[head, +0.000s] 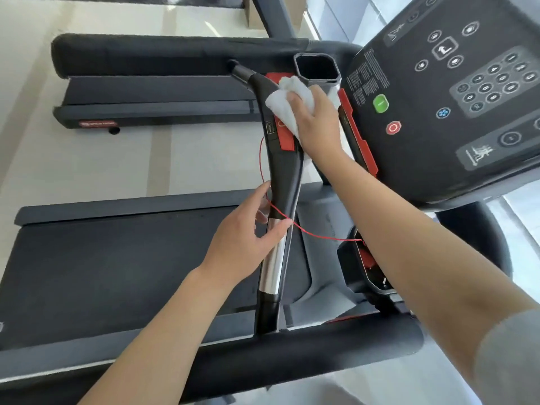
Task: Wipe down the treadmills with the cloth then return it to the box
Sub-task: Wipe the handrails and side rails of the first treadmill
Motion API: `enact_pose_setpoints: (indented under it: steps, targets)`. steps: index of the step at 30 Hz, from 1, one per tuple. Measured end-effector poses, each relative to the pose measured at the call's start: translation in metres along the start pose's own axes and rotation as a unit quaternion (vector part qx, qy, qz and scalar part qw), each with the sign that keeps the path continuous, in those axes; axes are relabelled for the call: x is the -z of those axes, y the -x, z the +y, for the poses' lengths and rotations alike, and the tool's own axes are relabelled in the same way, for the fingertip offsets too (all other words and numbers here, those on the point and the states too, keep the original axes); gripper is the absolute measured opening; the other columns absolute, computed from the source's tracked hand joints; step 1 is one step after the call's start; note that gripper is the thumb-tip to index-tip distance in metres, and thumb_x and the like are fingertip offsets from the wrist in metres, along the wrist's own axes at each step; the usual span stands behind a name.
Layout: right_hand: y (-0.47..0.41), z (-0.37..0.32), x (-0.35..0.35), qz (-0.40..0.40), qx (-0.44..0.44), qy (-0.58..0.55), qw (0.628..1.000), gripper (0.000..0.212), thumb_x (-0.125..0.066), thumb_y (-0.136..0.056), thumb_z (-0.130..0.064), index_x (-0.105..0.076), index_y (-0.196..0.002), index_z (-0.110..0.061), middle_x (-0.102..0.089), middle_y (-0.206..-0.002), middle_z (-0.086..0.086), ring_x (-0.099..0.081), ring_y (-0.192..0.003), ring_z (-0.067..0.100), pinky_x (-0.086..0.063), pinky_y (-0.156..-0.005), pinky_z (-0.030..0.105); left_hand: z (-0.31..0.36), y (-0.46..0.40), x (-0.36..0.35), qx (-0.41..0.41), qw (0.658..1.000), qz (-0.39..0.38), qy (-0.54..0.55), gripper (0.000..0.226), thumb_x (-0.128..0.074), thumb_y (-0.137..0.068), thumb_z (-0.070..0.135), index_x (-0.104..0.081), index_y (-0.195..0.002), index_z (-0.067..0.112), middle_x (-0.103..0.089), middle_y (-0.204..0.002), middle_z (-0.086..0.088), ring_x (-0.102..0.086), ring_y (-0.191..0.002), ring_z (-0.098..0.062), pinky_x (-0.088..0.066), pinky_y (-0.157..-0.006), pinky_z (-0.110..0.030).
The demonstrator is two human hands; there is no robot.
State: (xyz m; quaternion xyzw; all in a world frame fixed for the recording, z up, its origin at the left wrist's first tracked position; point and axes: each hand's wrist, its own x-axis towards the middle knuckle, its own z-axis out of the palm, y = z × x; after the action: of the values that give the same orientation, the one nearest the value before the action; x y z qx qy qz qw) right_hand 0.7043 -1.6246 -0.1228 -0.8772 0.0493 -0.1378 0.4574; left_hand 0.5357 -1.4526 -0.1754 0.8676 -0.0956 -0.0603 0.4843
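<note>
Cloth (285,102) sits bunched under the right hand (317,124), which presses it against the upper part of the treadmill handlebar (285,171), just beside the cup holder (317,68) and left of the console (455,92). The fingers (295,97) curl over the white wad, probably so that it stays gathered and gives a firm pad for rubbing along the black bar and its red trim. Nearer, the left hand (248,232) rests on the same bar where black meets the chrome section; thumb on one side, fingers (261,216) wrapped loosely round the other, apparently steadying the body or the bar while the other arm scrubs. A thin red safety cord (309,233) runs across the bar by the thumb toward a clip at the right. A second treadmill (152,92) lies farther off, left. No box can be identified with certainty, so returning the cloth is a later step.
</note>
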Motion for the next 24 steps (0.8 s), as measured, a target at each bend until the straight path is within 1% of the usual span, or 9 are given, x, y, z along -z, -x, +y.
enact_pose_setpoints:
  steps: [3,6,8,11,14,17,19,21,24]
  targets:
    - [0.037,0.003,0.008,-0.004,0.010,-0.032,0.999,0.032,-0.056,-0.105,-0.039,-0.051,-0.094,-0.010,-0.048,-0.076,-0.011,-0.044,-0.066,0.002,-0.041,-0.066,0.029,0.004,0.004,-0.006,0.008,1.000,0.013,0.004,0.067,-0.062,-0.096,0.053,-0.038,-0.157,0.039,-0.066,-0.117,0.024,-0.062,-0.106,-0.009,-0.052,-0.086,-0.025]
    - [0.092,0.009,0.015,-0.028,0.050,-0.059,0.997,0.026,-0.055,-0.107,-0.038,-0.048,-0.095,-0.016,-0.052,-0.083,-0.008,-0.051,-0.072,0.006,-0.044,-0.066,0.027,0.007,0.004,-0.007,0.010,1.000,0.016,-0.005,0.060,-0.061,-0.099,0.048,-0.037,-0.154,0.048,-0.066,-0.120,0.026,-0.063,-0.108,-0.008,-0.050,-0.086,-0.019]
    - [0.106,0.012,0.015,-0.041,0.079,-0.067,0.994,0.024,-0.056,-0.107,-0.040,-0.051,-0.099,-0.018,-0.055,-0.092,-0.003,-0.055,-0.078,0.009,-0.047,-0.068,0.027,0.008,0.004,-0.007,0.014,1.000,0.012,-0.009,0.063,-0.061,-0.101,0.044,-0.036,-0.158,0.046,-0.066,-0.125,0.025,-0.063,-0.113,-0.006,-0.049,-0.087,-0.017]
    - [0.080,0.010,0.012,-0.048,0.064,-0.094,0.992,0.021,-0.056,-0.106,-0.040,-0.051,-0.093,-0.024,-0.055,-0.088,-0.006,-0.053,-0.074,0.005,-0.044,-0.066,0.026,0.009,0.003,-0.006,0.031,0.999,0.010,-0.020,0.068,-0.060,-0.101,0.045,-0.032,-0.162,0.041,-0.065,-0.130,0.024,-0.060,-0.120,-0.004,-0.049,-0.090,-0.019]
    - [0.026,0.006,0.004,-0.047,0.034,-0.106,0.993,0.025,-0.058,-0.104,-0.039,-0.045,-0.085,-0.028,-0.049,-0.079,-0.014,-0.048,-0.066,-0.002,-0.037,-0.063,0.022,0.011,0.003,-0.003,0.049,0.998,0.004,-0.044,0.070,-0.059,-0.099,0.051,-0.030,-0.162,0.044,-0.065,-0.123,0.022,-0.058,-0.119,-0.006,-0.049,-0.090,-0.023]
    - [-0.017,0.006,-0.006,-0.057,0.014,-0.082,0.995,0.026,-0.058,-0.102,-0.041,-0.056,-0.100,-0.015,-0.056,-0.084,-0.013,-0.053,-0.074,-0.001,-0.048,-0.069,0.029,0.019,0.007,-0.005,0.057,0.996,0.011,-0.063,0.066,-0.057,-0.101,0.049,-0.031,-0.162,0.046,-0.062,-0.128,0.024,-0.056,-0.121,-0.003,-0.047,-0.090,-0.021]
    - [-0.027,0.004,-0.008,-0.068,0.022,-0.052,0.996,0.030,-0.056,-0.103,-0.042,-0.055,-0.109,-0.013,-0.058,-0.088,-0.012,-0.056,-0.079,0.002,-0.052,-0.076,0.032,0.024,0.012,-0.007,0.057,0.995,0.027,-0.073,0.060,-0.056,-0.102,0.049,-0.036,-0.159,0.045,-0.062,-0.129,0.023,-0.058,-0.118,-0.005,-0.049,-0.093,-0.026]
    - [-0.022,0.002,-0.005,-0.075,0.036,-0.020,0.996,0.030,-0.054,-0.103,-0.043,-0.053,-0.110,-0.014,-0.060,-0.090,-0.009,-0.057,-0.078,0.004,-0.050,-0.073,0.032,0.028,0.018,-0.007,0.057,0.995,0.041,-0.078,0.056,-0.055,-0.103,0.048,-0.040,-0.156,0.045,-0.060,-0.130,0.023,-0.058,-0.116,-0.006,-0.051,-0.095,-0.030]
    - [0.007,0.006,0.003,-0.071,0.056,-0.011,0.996,0.027,-0.054,-0.102,-0.042,-0.049,-0.103,-0.015,-0.061,-0.087,-0.004,-0.056,-0.075,0.008,-0.045,-0.065,0.032,0.028,0.030,-0.006,0.059,0.994,0.042,-0.076,0.057,-0.057,-0.103,0.045,-0.039,-0.156,0.046,-0.057,-0.131,0.025,-0.056,-0.119,-0.003,-0.052,-0.098,-0.031]
